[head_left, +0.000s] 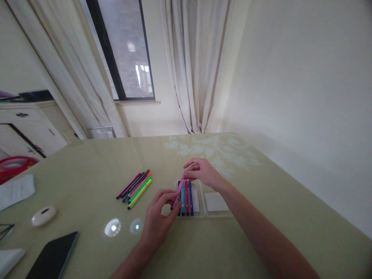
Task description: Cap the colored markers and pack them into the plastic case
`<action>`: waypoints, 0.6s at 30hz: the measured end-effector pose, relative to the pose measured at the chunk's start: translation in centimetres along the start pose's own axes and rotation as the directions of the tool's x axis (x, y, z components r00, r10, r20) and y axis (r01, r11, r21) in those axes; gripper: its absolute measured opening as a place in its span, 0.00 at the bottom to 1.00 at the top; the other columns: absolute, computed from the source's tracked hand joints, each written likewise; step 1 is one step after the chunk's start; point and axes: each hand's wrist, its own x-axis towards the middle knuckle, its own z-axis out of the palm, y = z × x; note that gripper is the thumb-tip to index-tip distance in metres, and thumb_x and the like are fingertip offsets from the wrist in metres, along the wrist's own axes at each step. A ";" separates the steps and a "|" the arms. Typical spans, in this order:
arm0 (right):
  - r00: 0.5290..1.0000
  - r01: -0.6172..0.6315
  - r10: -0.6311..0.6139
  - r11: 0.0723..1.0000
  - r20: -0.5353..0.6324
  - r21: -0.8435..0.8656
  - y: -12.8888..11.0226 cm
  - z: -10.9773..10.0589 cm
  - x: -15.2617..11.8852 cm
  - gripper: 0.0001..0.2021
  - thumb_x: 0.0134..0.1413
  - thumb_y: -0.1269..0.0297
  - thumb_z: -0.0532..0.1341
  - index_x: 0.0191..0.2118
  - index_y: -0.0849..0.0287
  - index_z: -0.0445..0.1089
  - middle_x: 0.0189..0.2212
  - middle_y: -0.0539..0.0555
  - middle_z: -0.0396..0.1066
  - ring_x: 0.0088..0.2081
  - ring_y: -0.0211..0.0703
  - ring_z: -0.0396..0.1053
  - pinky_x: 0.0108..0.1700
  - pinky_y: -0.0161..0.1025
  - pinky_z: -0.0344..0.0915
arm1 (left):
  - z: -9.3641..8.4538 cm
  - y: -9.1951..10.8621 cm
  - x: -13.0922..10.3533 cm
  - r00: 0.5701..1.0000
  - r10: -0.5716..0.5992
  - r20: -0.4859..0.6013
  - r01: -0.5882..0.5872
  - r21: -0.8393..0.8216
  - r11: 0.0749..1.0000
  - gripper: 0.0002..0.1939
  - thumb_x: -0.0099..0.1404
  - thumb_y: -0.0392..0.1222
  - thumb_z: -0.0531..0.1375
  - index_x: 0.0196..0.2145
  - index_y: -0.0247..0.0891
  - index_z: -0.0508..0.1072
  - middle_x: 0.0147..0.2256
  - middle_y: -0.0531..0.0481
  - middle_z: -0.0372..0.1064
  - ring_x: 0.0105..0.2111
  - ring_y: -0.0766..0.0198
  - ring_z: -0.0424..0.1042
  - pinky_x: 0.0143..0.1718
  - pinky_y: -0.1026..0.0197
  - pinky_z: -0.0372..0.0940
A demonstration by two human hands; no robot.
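Observation:
Both my hands are on one pink marker (180, 185), tilted over the left part of a clear plastic case (200, 212). My right hand (202, 172) pinches its upper end, while the fingers of my left hand (161, 211) close on its lower part. Under the marker, several others stand side by side in the case, among them a light blue marker (183, 199), a red marker (187, 197) and a dark blue marker (191, 197). The case's lid (216, 202) lies folded out to the right, a white card in it.
A loose bunch of several coloured markers (136, 189) lies left of the case. Farther left are a white computer mouse (43, 216), a dark tablet-like device (52, 257) and a folded pale cloth or paper (17, 191). A wall (314, 116) borders the table's right side.

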 end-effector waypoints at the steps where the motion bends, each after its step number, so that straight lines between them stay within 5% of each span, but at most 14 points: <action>1: 1.000 -0.008 0.008 1.000 0.001 0.015 -0.1 0.0 0.0 0.21 0.42 0.57 0.78 0.40 0.61 0.75 0.31 0.55 0.81 0.35 0.46 0.80 0.39 0.42 0.76 | -0.1 0.0 0.0 0.999 0.034 -0.010 -0.034 0.032 0.999 0.07 0.68 0.39 0.64 0.45 0.42 0.79 0.43 0.48 0.74 0.37 0.64 0.76 0.39 0.61 0.74; 4: 1.000 -0.029 0.029 0.999 0.013 0.019 -0.3 -0.3 0.0 0.21 0.40 0.57 0.79 0.38 0.62 0.76 0.31 0.54 0.80 0.35 0.44 0.79 0.41 0.41 0.76 | -0.3 -0.1 0.0 0.995 0.095 0.014 -0.096 0.105 0.990 0.07 0.68 0.39 0.64 0.44 0.42 0.79 0.45 0.46 0.74 0.44 0.60 0.77 0.45 0.58 0.74; 7: 1.000 -0.029 0.030 0.999 0.011 -0.026 -0.4 -1.2 0.1 0.18 0.43 0.57 0.77 0.36 0.62 0.77 0.30 0.53 0.80 0.34 0.42 0.78 0.41 0.40 0.75 | -0.4 -0.6 -0.4 0.982 0.085 0.171 -0.112 0.152 0.982 0.16 0.70 0.40 0.63 0.54 0.45 0.76 0.52 0.43 0.73 0.51 0.56 0.76 0.53 0.54 0.73; 12: 0.998 -0.063 0.066 0.986 0.014 -0.155 0.4 -3.0 0.3 0.14 0.47 0.59 0.74 0.36 0.62 0.78 0.30 0.53 0.80 0.33 0.40 0.76 0.39 0.37 0.73 | 0.1 -1.3 -1.2 0.879 0.133 0.458 -0.288 0.289 0.913 0.29 0.70 0.40 0.62 0.67 0.50 0.64 0.61 0.42 0.70 0.58 0.51 0.71 0.58 0.45 0.69; 18: 0.971 -0.185 0.210 0.962 0.111 -0.199 2.7 -3.2 0.8 0.10 0.45 0.64 0.73 0.34 0.62 0.79 0.28 0.52 0.80 0.30 0.39 0.75 0.37 0.36 0.72 | 0.3 -0.8 -1.3 0.820 0.141 0.554 -0.366 0.319 0.874 0.27 0.71 0.38 0.60 0.66 0.49 0.65 0.62 0.43 0.68 0.59 0.53 0.70 0.59 0.47 0.68</action>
